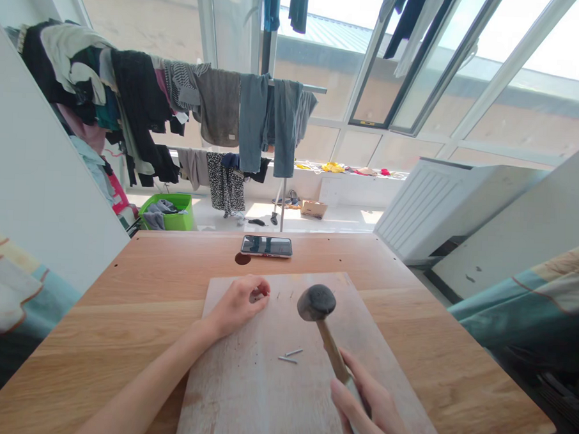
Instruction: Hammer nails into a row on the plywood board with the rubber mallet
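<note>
My right hand (370,400) is wrapped round the handle of a rubber mallet (334,350), whose black head is raised over the board. Thumb and fingertips of my left hand (240,304) are pinched together at the board's far left part; what they hold, if anything, is too small to make out. Under both hands lies a pale, worn wooden board (243,394). A couple of thin nails (292,294) stand in it between my left hand and the mallet head. Two loose nails (290,356) rest on the board nearer to me, with small dark holes to their left.
The board lies on a wood-grain table (136,306). A phone (266,246) sits near its far edge beside a round hole (242,258). Beyond are a clothes rack with hanging trousers (253,119), a green basket (181,215) and windows. A white panelled unit (424,204) stands right.
</note>
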Tool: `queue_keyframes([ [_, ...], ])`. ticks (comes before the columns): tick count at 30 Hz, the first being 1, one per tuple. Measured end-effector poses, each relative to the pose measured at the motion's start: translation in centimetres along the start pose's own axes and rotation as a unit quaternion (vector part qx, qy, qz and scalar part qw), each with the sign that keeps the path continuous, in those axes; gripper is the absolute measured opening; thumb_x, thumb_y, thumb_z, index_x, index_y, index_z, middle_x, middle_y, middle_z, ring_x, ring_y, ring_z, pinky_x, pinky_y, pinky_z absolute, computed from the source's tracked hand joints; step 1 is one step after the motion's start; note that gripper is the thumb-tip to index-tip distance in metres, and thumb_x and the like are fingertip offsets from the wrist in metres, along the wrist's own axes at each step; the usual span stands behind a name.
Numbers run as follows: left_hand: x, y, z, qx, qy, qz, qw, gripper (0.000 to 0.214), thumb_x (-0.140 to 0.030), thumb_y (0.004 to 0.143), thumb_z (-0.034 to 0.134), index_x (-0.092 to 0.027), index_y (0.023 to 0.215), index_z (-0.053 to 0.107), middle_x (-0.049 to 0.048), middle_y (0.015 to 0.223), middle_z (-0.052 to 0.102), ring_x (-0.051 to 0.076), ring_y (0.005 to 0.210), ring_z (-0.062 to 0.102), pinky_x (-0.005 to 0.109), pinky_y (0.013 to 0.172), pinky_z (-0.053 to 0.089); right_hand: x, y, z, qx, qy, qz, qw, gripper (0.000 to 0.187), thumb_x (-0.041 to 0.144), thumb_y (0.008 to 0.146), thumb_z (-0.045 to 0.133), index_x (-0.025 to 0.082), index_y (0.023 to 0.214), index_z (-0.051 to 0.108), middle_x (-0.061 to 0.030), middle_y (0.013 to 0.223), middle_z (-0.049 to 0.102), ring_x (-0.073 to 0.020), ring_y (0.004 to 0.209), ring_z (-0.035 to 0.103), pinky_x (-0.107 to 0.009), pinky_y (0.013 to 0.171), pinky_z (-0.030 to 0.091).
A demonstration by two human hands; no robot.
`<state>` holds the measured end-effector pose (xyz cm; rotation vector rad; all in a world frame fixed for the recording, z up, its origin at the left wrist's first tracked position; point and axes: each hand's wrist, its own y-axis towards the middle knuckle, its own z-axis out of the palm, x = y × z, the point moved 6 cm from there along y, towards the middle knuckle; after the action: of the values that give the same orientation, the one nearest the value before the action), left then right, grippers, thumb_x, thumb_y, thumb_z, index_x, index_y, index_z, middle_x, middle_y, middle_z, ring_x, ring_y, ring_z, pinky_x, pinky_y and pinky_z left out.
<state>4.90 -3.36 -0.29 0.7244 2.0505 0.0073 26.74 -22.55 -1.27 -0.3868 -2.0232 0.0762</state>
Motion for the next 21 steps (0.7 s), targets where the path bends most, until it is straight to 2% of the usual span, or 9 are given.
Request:
queue_keyframes([
  [1,0.1,0.0,-0.1,-0.003,-0.003,-0.005,1.0,0.007,-0.016,0.084,0.062,-0.02,0.089,0.065,0.0019,0.087,0.071,0.016,0.08,0.066,0.027,0.077,0.052,0.7,0.5,0.7,0.019,0.014,0.005,1.0,0.053,0.057,0.093,0.054,0.025,0.134,0.062,0.002,0.058,0.061,-0.0175,0.043,0.06,-0.027,0.04,0.053],
  [2,0.2,0.0,-0.1,-0.006,-0.007,-0.01,1.0,0.009,-0.016,0.084,0.063,-0.02,0.092,0.065,0.0018,0.087,0.072,0.016,0.081,0.067,0.027,0.077,0.052,1.6,1.0,1.5,0.04,0.031,0.001,0.999,0.058,0.058,0.095,0.048,0.022,0.14,0.056,0.007,0.05,0.051,-0.0126,0.034,0.048,-0.022,0.032,0.043],
  [3,0.2,0.0,-0.1,-0.007,-0.013,-0.014,1.0,0.013,-0.016,0.084,0.063,-0.02,0.096,0.065,0.0016,0.086,0.072,0.016,0.081,0.068,0.027,0.078,0.052,2.5,1.5,2.4,0.068,0.058,-0.003,0.996,0.061,0.058,0.096,0.046,0.019,0.144,0.051,0.0103,0.047,0.044,-0.0097,0.031,0.04,-0.019,0.029,0.036],
  [5,0.3,0.0,0.0,-0.007,-0.023,-0.019,1.0,0.019,-0.014,0.083,0.063,-0.02,0.101,0.064,0.0007,0.085,0.073,0.016,0.079,0.068,0.027,0.078,0.052,4.3,2.5,3.8,0.109,0.094,-0.019,0.989,0.063,0.056,0.096,0.047,0.016,0.144,0.047,0.0136,0.046,0.037,-0.0071,0.031,0.034,-0.015,0.029,0.031],
  [9,0.1,0.1,0.0,-0.015,-0.037,0.002,0.999,0.022,-0.01,0.079,0.063,-0.019,0.099,0.064,-0.0009,0.08,0.071,0.015,0.074,0.066,0.026,0.074,0.05,6.1,3.7,5.5,0.138,0.101,-0.043,0.984,0.056,0.05,0.096,0.049,0.015,0.139,0.05,0.0143,0.049,0.037,-0.0059,0.032,0.035,-0.013,0.029,0.032],
  [15,0.0,0.2,0.0,-0.008,-0.056,0.029,0.998,0.018,-0.004,0.074,0.056,-0.018,0.084,0.06,-0.0005,0.079,0.068,0.014,0.074,0.064,0.024,0.071,0.046,5.3,4.1,6.7,0.156,0.109,-0.034,0.981,0.047,0.046,0.096,0.051,0.02,0.135,0.051,0.0105,0.063,0.044,-0.0045,0.034,0.041,-0.013,0.027,0.034],
  [18,0.1,0.2,0.1,-0.001,-0.052,0.02,0.998,0.021,-0.006,0.075,0.056,-0.018,0.091,0.061,-0.0003,0.08,0.067,0.015,0.074,0.063,0.025,0.071,0.046,5.2,4.1,6.7,0.15,0.103,-0.033,0.983,0.05,0.047,0.095,0.051,0.02,0.137,0.05,0.0106,0.063,0.043,-0.0046,0.035,0.041,-0.013,0.028,0.034],
  [21,0.2,0.1,0.1,0.012,-0.043,0.005,0.999,0.027,-0.012,0.078,0.059,-0.018,0.104,0.058,0.0019,0.09,0.068,0.017,0.081,0.063,0.028,0.076,0.048,5.0,3.8,6.2,0.154,0.108,-0.031,0.982,0.053,0.051,0.094,0.052,0.02,0.137,0.052,0.0105,0.063,0.044,-0.0042,0.034,0.04,-0.013,0.028,0.033],
])
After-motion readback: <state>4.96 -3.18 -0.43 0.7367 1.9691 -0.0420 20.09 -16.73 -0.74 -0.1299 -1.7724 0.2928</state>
